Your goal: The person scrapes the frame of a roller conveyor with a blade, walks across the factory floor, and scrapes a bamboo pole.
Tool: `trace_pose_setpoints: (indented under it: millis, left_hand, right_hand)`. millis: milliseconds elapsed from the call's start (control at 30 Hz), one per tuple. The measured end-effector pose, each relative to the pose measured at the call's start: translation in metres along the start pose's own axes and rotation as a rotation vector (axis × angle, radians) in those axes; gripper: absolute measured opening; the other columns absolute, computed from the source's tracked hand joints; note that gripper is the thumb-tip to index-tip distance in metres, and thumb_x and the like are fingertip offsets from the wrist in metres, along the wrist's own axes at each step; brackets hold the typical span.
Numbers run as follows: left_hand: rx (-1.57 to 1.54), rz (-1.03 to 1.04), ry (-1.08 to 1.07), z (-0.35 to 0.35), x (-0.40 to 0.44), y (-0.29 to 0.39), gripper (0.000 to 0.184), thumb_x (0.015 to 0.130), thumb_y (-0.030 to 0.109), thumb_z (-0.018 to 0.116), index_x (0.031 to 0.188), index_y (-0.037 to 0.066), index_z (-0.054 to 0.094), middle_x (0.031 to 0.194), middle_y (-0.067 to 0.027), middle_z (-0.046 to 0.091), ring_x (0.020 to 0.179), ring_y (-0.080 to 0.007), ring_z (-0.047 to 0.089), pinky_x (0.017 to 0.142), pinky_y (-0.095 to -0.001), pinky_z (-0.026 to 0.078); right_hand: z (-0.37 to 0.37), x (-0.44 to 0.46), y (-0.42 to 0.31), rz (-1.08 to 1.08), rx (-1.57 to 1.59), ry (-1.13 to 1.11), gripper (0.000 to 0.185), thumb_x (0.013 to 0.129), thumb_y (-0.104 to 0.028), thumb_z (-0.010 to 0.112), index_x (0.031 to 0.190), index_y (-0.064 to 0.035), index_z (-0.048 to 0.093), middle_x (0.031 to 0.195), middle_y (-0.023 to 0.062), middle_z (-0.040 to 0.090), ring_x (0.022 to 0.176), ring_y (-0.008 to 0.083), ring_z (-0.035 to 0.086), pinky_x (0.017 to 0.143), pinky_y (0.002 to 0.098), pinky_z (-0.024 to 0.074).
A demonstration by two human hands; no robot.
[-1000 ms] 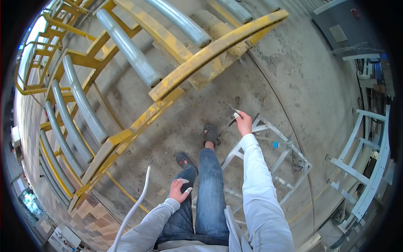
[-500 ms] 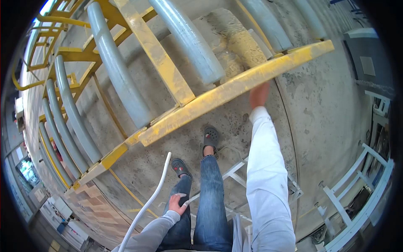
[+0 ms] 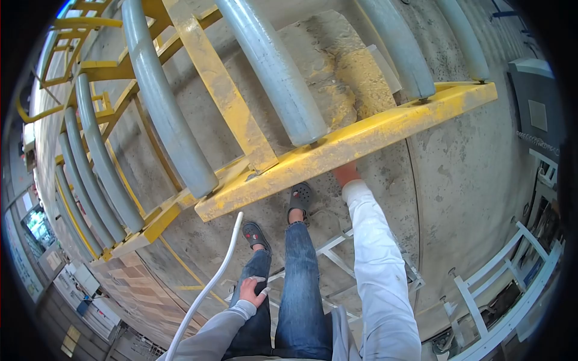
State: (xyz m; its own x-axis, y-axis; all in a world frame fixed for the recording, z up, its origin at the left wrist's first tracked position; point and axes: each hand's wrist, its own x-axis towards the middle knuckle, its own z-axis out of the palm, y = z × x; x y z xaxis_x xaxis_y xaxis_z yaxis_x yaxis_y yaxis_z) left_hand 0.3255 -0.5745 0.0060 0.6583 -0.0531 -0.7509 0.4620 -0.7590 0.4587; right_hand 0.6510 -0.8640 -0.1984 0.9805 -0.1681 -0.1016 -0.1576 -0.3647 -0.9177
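Note:
My right hand [image 3: 345, 172] reaches down beneath the yellow steel beam [image 3: 337, 157] of a roller conveyor. The beam hides its fingers, so what they touch cannot be seen. A long white sleeve covers that arm. My left hand [image 3: 251, 291] lies on my jeans just above the left knee, fingers laid out and nothing in them. Beside the left forearm a white hose-like tube [image 3: 212, 289] curves upward, its top end free. Closest to the right hand above the beam is a grey roller [image 3: 274, 78], set between yellow cross members.
More grey rollers [image 3: 99, 144] continue to the left. Yellow-stained concrete [image 3: 355, 72] lies beneath the frame. Near my feet stands a pale metal frame [image 3: 337, 256]. A white rack [image 3: 512, 301] and a grey cabinet [image 3: 533, 102] are at right.
My right hand has shifted left along the beam, staying under it. The conveyor sits lower on the right of the view as my head has turned. My left hand stays on the leg.

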Motion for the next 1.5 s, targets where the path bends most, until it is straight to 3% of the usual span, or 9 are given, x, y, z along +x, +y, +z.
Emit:
trace_pose_setpoints:
  millis: [100, 267, 367, 467, 533, 633, 733, 1033, 1500]
  left_hand:
    - [-0.012, -0.003, 0.004, 0.002, -0.006, -0.010, 0.035, 0.069, 0.028, 0.066, 0.096, 0.007, 0.059, 0.098, -0.0152, 0.055, 0.098, -0.0336, 0.047, 0.089, -0.0392, 0.036]
    - [-0.032, -0.009, 0.007, 0.013, -0.011, -0.025, 0.035, 0.069, 0.028, 0.066, 0.096, 0.007, 0.059, 0.099, -0.0156, 0.055, 0.099, -0.0342, 0.047, 0.090, -0.0398, 0.035]
    - [-0.012, -0.006, 0.008, 0.014, -0.019, -0.035, 0.035, 0.069, 0.028, 0.067, 0.096, 0.007, 0.059, 0.100, -0.0158, 0.055, 0.100, -0.0344, 0.047, 0.091, -0.0399, 0.035]
    - [-0.078, 0.013, 0.063, 0.013, -0.028, -0.047, 0.035, 0.069, 0.026, 0.067, 0.097, 0.007, 0.058, 0.101, -0.0148, 0.055, 0.102, -0.0339, 0.047, 0.092, -0.0400, 0.034]
    - [-0.099, 0.029, 0.075, 0.012, -0.032, -0.057, 0.035, 0.069, 0.025, 0.067, 0.097, 0.007, 0.058, 0.101, -0.0143, 0.055, 0.103, -0.0335, 0.046, 0.092, -0.0402, 0.034]
    - [-0.141, 0.069, 0.098, 0.009, -0.033, -0.071, 0.035, 0.069, 0.023, 0.068, 0.098, 0.007, 0.057, 0.102, -0.0132, 0.055, 0.105, -0.0326, 0.046, 0.092, -0.0405, 0.034]
    - [-0.176, 0.163, 0.129, 0.000, -0.040, -0.083, 0.035, 0.069, 0.021, 0.068, 0.099, 0.008, 0.056, 0.103, -0.0112, 0.055, 0.107, -0.0317, 0.045, 0.093, -0.0406, 0.034]
    - [-0.165, 0.330, 0.132, -0.017, -0.079, -0.145, 0.035, 0.069, 0.020, 0.067, 0.100, 0.008, 0.055, 0.104, -0.0092, 0.056, 0.109, -0.0322, 0.044, 0.094, -0.0404, 0.033]
    - [-0.138, 0.237, 0.124, 0.002, -0.110, -0.160, 0.033, 0.071, 0.021, 0.065, 0.099, 0.007, 0.056, 0.102, -0.0117, 0.056, 0.106, -0.0316, 0.046, 0.092, -0.0399, 0.033]
  right_hand:
    - [-0.018, 0.049, -0.049, -0.012, -0.565, -0.116, 0.029, 0.083, -0.017, 0.053, 0.108, -0.0032, 0.048, 0.106, 0.0157, 0.051, 0.102, 0.0328, 0.047, 0.093, 0.0388, 0.0357]
    - [0.052, 0.036, 0.030, -0.228, -0.540, 0.023, 0.027, 0.080, -0.016, 0.055, 0.104, -0.0037, 0.049, 0.104, 0.0170, 0.050, 0.101, 0.0341, 0.046, 0.092, 0.0393, 0.0369]
    - [0.088, -0.006, 0.028, 0.209, 0.773, -0.064, 0.030, 0.080, -0.017, 0.055, 0.107, -0.0032, 0.048, 0.107, 0.0165, 0.050, 0.106, 0.0326, 0.044, 0.093, 0.0385, 0.0360]
    - [0.064, -0.025, -0.020, -0.565, -0.677, 0.021, 0.034, 0.083, -0.025, 0.055, 0.108, -0.0023, 0.048, 0.112, 0.0128, 0.049, 0.106, 0.0278, 0.045, 0.092, 0.0384, 0.0369]
    - [0.062, -0.008, -0.007, 0.061, 0.452, -0.003, 0.035, 0.082, -0.025, 0.056, 0.107, -0.0010, 0.050, 0.113, 0.0117, 0.051, 0.102, 0.0264, 0.051, 0.089, 0.0391, 0.0405]
    - [0.045, 0.001, -0.037, 0.044, 0.247, 0.106, 0.029, 0.078, -0.014, 0.057, 0.104, -0.0022, 0.054, 0.109, 0.0153, 0.054, 0.096, 0.0330, 0.054, 0.082, 0.0395, 0.0445]
    - [0.068, -0.016, -0.029, -0.231, -0.688, -0.113, 0.021, 0.075, -0.007, 0.053, 0.096, -0.0042, 0.057, 0.098, 0.0177, 0.056, 0.091, 0.0384, 0.053, 0.076, 0.0411, 0.0455]
    - [0.079, -0.164, -0.067, -0.053, -0.595, 0.062, 0.013, 0.075, -0.006, 0.053, 0.087, -0.0047, 0.058, 0.090, 0.0168, 0.052, 0.083, 0.0364, 0.052, 0.072, 0.0410, 0.0434]
    - [0.042, -0.227, -0.058, 0.243, -0.608, 0.096, 0.015, 0.074, -0.011, 0.057, 0.086, -0.0017, 0.059, 0.092, 0.0174, 0.053, 0.084, 0.0356, 0.054, 0.073, 0.0409, 0.0436]
